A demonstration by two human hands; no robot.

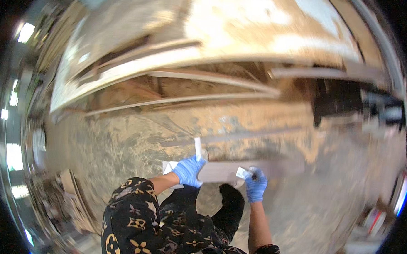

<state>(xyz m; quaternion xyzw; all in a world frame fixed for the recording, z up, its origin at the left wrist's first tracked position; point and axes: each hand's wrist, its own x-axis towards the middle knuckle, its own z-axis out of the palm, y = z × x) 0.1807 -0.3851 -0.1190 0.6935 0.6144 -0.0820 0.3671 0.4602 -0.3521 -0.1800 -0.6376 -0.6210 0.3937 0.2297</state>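
Note:
My left hand point(189, 171), in a blue knit glove, is closed around a narrow white strip point(198, 148) that sticks up past the fingers. My right hand point(256, 186), gloved alike, pinches a small white piece point(241, 173) between its fingertips. Between and behind the hands runs a flat grey-brown board point(219, 171), its right end blurred. Some white sheet-like material point(169, 166) shows beside my left wrist, partly hidden by it. Whether either hand touches the board, I cannot tell.
Ahead stands a large light-topped table point(244, 20), with long wooden strips point(186, 99) along its near side. A thin dark strip point(239, 136) lies on the dusty floor point(121, 141). Boards point(75, 194) lean at the left; dark objects point(340, 103) stand at the right.

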